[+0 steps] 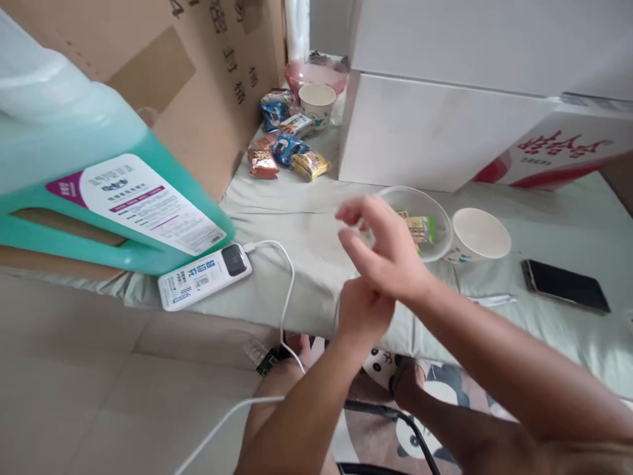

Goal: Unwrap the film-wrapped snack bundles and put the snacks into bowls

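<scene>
Above the front edge of the cloth-covered surface, my left hand [364, 310] is closed like a fist; its fingers face away and what they hold, if anything, is hidden. Just over it, against its upper side, my right hand [388, 247] is bent at the wrist. The right fingers are curved and apart from the thumb, a little blurred, with nothing seen between them. Behind the right hand stands a clear round plastic bowl [442, 231] with green-and-yellow snack packets [421, 229] inside. A white paper cup [479, 237] stands beside the bowl.
A phone [566, 285] and a thin white packet [494, 299] lie right. Left are a power bank [205, 277] with a white cable [288, 277] and a green liquid jug [148, 198]. Snack packets [289, 148], another cup [318, 102] and boxes [420, 132] stand behind.
</scene>
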Action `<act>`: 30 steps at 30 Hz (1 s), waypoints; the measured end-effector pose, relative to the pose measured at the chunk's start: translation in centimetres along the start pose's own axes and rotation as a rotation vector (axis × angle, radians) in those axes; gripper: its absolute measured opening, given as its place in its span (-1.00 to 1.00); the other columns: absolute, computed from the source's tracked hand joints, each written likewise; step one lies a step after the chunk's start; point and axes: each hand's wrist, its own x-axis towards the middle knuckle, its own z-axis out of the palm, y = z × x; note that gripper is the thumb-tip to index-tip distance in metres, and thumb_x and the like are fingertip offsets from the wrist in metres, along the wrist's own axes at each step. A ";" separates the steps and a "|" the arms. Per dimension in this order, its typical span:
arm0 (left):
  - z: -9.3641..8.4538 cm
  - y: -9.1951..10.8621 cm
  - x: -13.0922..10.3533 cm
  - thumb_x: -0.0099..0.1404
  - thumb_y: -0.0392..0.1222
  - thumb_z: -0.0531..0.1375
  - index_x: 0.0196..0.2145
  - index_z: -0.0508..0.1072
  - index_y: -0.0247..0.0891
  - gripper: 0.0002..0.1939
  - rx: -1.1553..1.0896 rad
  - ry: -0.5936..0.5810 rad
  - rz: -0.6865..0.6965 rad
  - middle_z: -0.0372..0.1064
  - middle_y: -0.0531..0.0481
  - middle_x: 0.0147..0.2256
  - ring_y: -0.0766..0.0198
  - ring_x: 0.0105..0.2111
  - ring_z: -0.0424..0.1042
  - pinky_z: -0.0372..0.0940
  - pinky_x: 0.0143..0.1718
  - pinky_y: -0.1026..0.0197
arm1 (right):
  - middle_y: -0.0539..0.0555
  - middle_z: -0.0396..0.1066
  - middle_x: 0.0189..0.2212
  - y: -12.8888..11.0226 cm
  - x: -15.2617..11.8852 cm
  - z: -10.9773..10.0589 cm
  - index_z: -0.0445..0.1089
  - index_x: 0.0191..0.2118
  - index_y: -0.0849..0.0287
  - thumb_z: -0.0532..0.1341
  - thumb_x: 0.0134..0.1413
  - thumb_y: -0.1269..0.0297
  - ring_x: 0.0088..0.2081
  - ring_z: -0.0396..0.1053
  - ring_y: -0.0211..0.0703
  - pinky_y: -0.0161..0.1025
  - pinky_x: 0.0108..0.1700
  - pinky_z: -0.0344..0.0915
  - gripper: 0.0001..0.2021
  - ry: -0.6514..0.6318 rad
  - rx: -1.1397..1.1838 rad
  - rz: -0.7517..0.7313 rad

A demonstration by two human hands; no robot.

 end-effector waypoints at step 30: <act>-9.4 2.6 4.7 0.10 -0.06 0.17 -0.57 0.26 -0.22 -0.77 -0.649 0.173 -0.263 0.11 0.11 -0.61 0.39 -0.57 0.10 0.02 -0.46 0.24 | 0.16 0.11 0.38 12.6 27.5 17.0 0.47 0.05 0.02 0.34 0.04 0.12 0.33 0.04 0.65 0.64 0.16 0.14 -0.58 -0.278 -0.544 0.158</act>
